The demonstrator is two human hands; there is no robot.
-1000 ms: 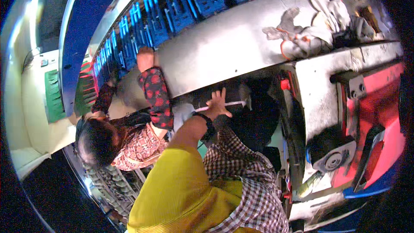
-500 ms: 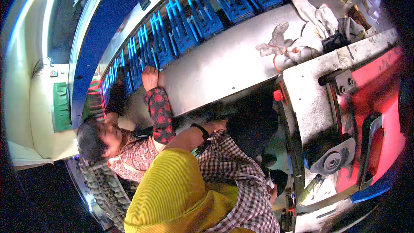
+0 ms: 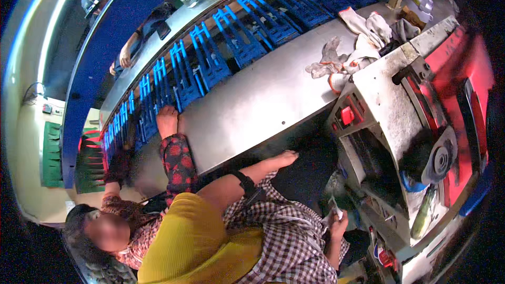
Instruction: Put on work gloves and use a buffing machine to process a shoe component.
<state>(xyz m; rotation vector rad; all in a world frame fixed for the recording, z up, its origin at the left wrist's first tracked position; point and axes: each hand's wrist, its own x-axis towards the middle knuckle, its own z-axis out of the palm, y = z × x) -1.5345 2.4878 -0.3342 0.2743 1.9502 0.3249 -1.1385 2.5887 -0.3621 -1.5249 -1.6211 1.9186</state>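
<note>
My left hand [image 3: 281, 159], below a yellow sleeve [image 3: 181, 231] and a dark wristband [image 3: 245, 183], reaches over the dark space beside the metal bench [image 3: 247, 110]. Its fingers look stretched out, and nothing shows in them. Lower right, my right hand [image 3: 339, 224] is closed on a small flat grey-white piece [image 3: 333, 208], whose kind is too small to make out. A black-and-white checked garment [image 3: 284, 231] covers my front between the two arms.
Blue slotted racks [image 3: 208, 60] line the bench's far side. White work gloves [image 3: 365, 47] lie at its right end, beside a red-and-white machine [image 3: 410, 105] with a red button [image 3: 347, 115]. A co-worker's hand [image 3: 167, 121] rests on the bench at left; another person's hand [image 3: 125, 55] is beyond the racks.
My view has shifted. My left hand now stretches farther out from the checked garment. My right hand, mostly hidden before, has come up into sight with the flat piece.
</note>
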